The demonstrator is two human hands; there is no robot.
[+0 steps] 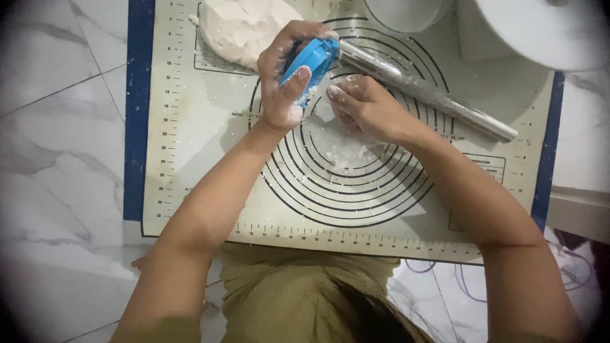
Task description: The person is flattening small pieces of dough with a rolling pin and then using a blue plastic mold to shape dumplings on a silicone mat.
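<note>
Gripping a blue plastic dough press (pixel 310 60), the left hand (pixel 286 76) wraps its fingers over the top edge with the thumb pressed against the near face, so the tool stands tilted on edge above the baking mat (pixel 190 159) rather than lying flat. Held that way, its inner face turns toward the right hand (pixel 368 108), which sits just beside it with fingers curled and floured; the fingertips (pixel 337 94) meet the lower rim of the press, seemingly picking or rubbing stuck dough off it. Whether that hand pinches a scrap of dough cannot be told, since its palm faces down and away.

Directly below the two hands, a scatter of flour and crumbs (pixel 346 149) lies on the mat's printed rings, which fits with the cleaning being done over the mat so the bits fall there. Just beyond the gripped press, touching or nearly touching its far edge, a flour-dusted rolling pin (pixel 426 92) lies slantwise, running away past the right wrist. Farther off beyond the left knuckles rests a large lump of white dough (pixel 238 25), parked at the mat's corner, away from the rings. A white bowl (pixel 406 13) and a round white lid or plate (pixel 546 32) stand past the pin, well apart from the grip.
</note>
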